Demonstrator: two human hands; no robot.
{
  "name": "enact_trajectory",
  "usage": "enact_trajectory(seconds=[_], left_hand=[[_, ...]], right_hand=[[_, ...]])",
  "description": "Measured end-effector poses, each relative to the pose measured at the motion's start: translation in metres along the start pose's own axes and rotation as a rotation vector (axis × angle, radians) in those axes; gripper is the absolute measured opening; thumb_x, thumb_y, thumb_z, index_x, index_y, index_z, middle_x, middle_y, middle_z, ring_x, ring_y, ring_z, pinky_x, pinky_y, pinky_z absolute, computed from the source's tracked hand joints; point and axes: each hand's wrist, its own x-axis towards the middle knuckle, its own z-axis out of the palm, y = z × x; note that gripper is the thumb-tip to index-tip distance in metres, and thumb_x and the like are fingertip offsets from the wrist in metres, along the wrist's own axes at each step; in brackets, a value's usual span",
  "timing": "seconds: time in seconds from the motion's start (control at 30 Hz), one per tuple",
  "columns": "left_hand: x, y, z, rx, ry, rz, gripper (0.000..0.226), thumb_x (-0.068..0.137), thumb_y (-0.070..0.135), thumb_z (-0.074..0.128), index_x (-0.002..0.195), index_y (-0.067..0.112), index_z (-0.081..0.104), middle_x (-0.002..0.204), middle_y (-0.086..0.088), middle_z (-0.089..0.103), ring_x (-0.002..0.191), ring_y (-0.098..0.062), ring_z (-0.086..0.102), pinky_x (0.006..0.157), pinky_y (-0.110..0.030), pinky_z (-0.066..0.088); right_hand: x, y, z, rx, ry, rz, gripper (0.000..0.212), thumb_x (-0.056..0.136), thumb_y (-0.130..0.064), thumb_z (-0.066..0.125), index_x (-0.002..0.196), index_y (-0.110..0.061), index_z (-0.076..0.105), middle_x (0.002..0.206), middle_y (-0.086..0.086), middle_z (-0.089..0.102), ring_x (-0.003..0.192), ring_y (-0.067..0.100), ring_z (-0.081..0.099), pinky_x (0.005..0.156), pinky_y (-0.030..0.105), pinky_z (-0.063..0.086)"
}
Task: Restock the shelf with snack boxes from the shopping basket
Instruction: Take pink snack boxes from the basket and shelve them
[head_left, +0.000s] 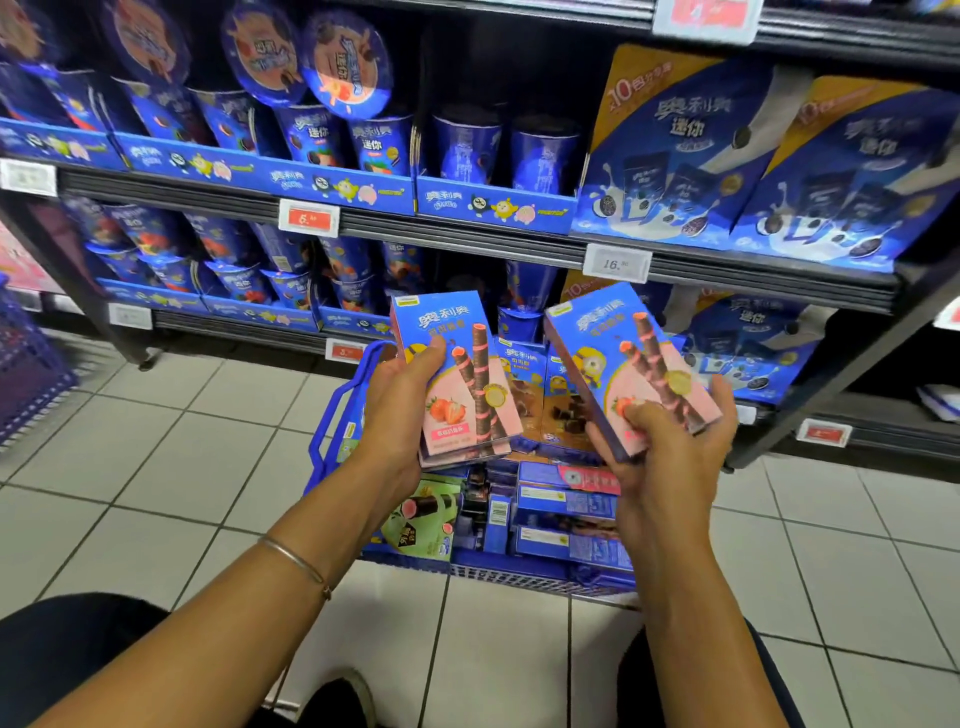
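over the basket (332, 410), left hand (400, 410) grips a stack of strawberry boxes (457, 384), right hand (670, 441) pinches another box (623, 364). pickup looks done; next is finding the matching slot on the shelf (467, 234).

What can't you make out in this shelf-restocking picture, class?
Head view: basket contents, partly hidden behind the strawberry boxes, left hand and right hand.
Head view: top price tag, blurred and cut off by the upper edge.
Head view: crate, cut off by the left edge.
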Motion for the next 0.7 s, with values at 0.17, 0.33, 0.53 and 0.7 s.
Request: enact_trajectory(seconds=[0.17, 0.33, 0.53, 0.7], left_hand=[[-0.003, -0.008, 0.005, 0.066, 0.017, 0.01, 0.046, 0.102, 0.041, 0.066, 0.133, 0.008, 0.065, 0.115, -0.017, 0.078, 0.102, -0.041, 0.077, 0.085, -0.054, 0.064], [-0.011, -0.007, 0.011, 0.136, 0.031, 0.055, 0.083, 0.08, 0.081, 0.059, 0.13, 0.016, 0.068, 0.122, -0.009, 0.077, 0.107, -0.034, 0.076, 0.097, -0.059, 0.059], [-0.015, -0.01, 0.012, 0.213, 0.026, 0.162, 0.095, 0.072, 0.09, 0.039, 0.128, 0.018, 0.067, 0.11, 0.0, 0.081, 0.098, -0.021, 0.079, 0.089, -0.046, 0.064], [-0.017, -0.01, 0.014, 0.223, 0.048, 0.231, 0.091, 0.076, 0.087, 0.044, 0.125, 0.014, 0.068, 0.108, 0.0, 0.081, 0.097, -0.02, 0.079, 0.088, -0.043, 0.064]], right_hand=[[-0.017, 0.012, 0.017, -0.018, -0.149, 0.122, 0.054, 0.07, -0.001, 0.078, 0.118, -0.015, 0.058, 0.117, 0.01, 0.073, 0.102, 0.029, 0.073, 0.077, 0.045, 0.061], [-0.04, 0.036, 0.027, -0.263, -0.249, 0.088, 0.076, 0.048, -0.037, 0.088, 0.114, -0.019, 0.056, 0.111, 0.008, 0.073, 0.097, 0.024, 0.071, 0.085, 0.041, 0.056], [-0.044, 0.037, 0.026, -0.329, -0.349, 0.101, 0.062, 0.064, -0.033, 0.087, 0.12, -0.024, 0.063, 0.114, -0.007, 0.071, 0.109, 0.024, 0.07, 0.098, 0.048, 0.055], [-0.043, 0.034, 0.03, -0.346, -0.357, 0.001, 0.054, 0.067, -0.03, 0.085, 0.115, -0.02, 0.062, 0.096, -0.021, 0.07, 0.095, 0.008, 0.071, 0.084, 0.027, 0.057]])
